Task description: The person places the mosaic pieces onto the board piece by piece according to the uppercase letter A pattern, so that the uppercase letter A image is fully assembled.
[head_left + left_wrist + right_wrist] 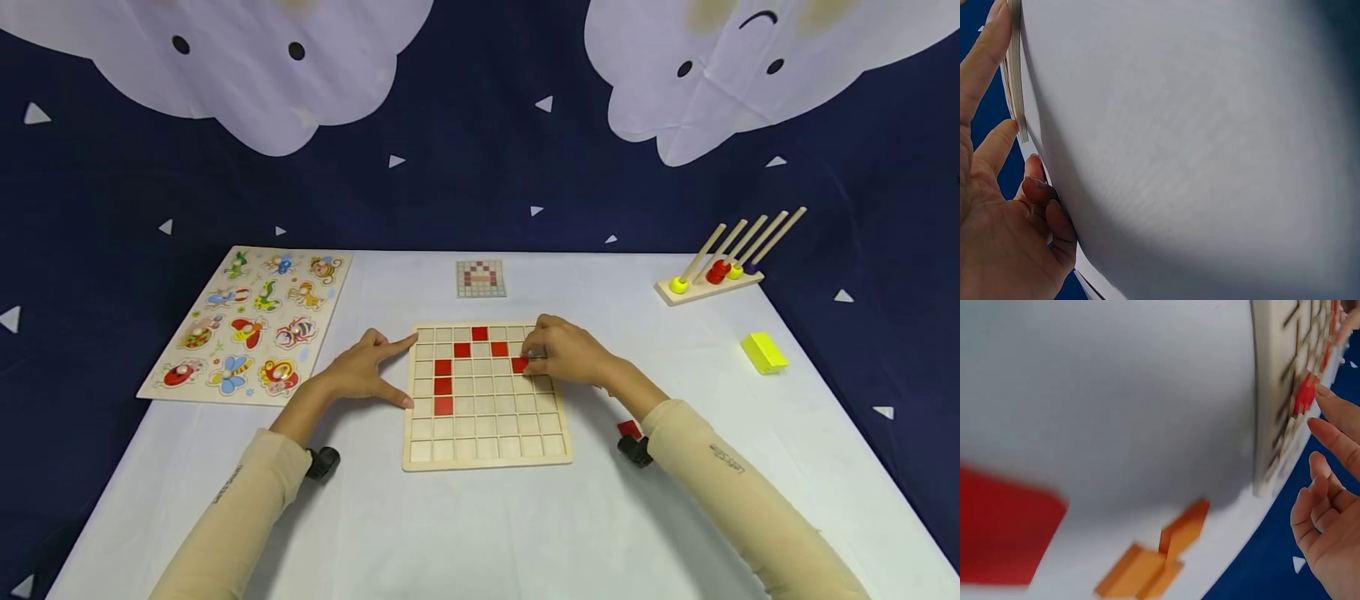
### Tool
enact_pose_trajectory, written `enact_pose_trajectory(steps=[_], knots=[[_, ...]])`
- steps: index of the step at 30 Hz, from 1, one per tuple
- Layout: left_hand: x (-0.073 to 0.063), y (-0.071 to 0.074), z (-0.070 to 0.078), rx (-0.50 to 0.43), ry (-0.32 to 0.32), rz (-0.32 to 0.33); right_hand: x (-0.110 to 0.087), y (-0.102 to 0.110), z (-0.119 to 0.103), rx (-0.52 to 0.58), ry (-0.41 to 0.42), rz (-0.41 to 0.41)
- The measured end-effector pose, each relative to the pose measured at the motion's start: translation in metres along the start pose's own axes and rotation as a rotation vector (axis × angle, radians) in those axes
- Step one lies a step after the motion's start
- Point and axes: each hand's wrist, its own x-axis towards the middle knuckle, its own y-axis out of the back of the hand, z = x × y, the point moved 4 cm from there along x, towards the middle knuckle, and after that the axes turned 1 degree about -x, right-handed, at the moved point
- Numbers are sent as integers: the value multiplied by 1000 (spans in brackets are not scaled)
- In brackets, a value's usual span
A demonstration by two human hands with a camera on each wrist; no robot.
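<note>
Navy cloth (480, 183) with white clouds (240, 79) and triangles (546, 104) lies behind a white-topped table (450, 533).

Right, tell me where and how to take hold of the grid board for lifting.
Take the grid board by its left and right rims, coming in from both sides. It lies flat and wide on the table, so gripping two opposite edges should keep it level and the red tiles in their cells. The left hand touches the left rim.

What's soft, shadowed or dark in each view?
Head: mostly sharp, soft arm shadows on the table. Left wrist: left hand fairly clear, curved shadow across the table, upper right corner dark. Right wrist: red tile badly blurred, orange pieces soft.
</note>
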Motion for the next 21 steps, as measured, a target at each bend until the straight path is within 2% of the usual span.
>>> enact_pose_trajectory(steps=[5, 9, 16, 21], knots=[[1, -1, 0, 11, 6, -4, -29, 18, 3, 18, -17, 10], [0, 0, -1, 13, 6, -3, -57, 24, 14, 15, -43, -1], [-1, 1, 0, -2, -1, -10, -105, 23, 37, 1, -86, -14], [0, 0, 0, -5, -7, -12, -130, 21, 44, 2, -88, -28]])
